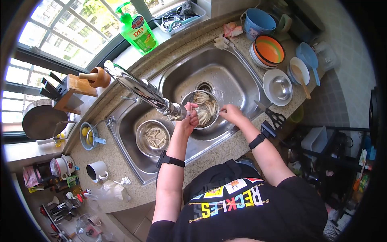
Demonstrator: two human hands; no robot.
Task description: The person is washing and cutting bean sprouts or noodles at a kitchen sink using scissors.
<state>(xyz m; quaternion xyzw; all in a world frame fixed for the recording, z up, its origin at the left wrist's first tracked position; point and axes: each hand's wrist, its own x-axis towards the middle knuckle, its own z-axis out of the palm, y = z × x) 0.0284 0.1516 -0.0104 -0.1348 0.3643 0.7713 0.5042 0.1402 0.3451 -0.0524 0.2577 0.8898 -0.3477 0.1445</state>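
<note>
A round metal bowl of water and pale, finger-like food pieces is in the right sink basin, beside the drain. My left hand is closed at the bowl's left rim, partly hidden behind the faucet head. At the opposite rim, the fingers of my right hand are pinched together on the bowl's edge. A second metal bowl, with more pale pieces in water, stands in the left basin.
Kitchen scissors and a knife lie by the sink's right edge. Beyond are a white bowl, stacked bowls and a blue bucket. Left are a blue colander, a mug and a knife block.
</note>
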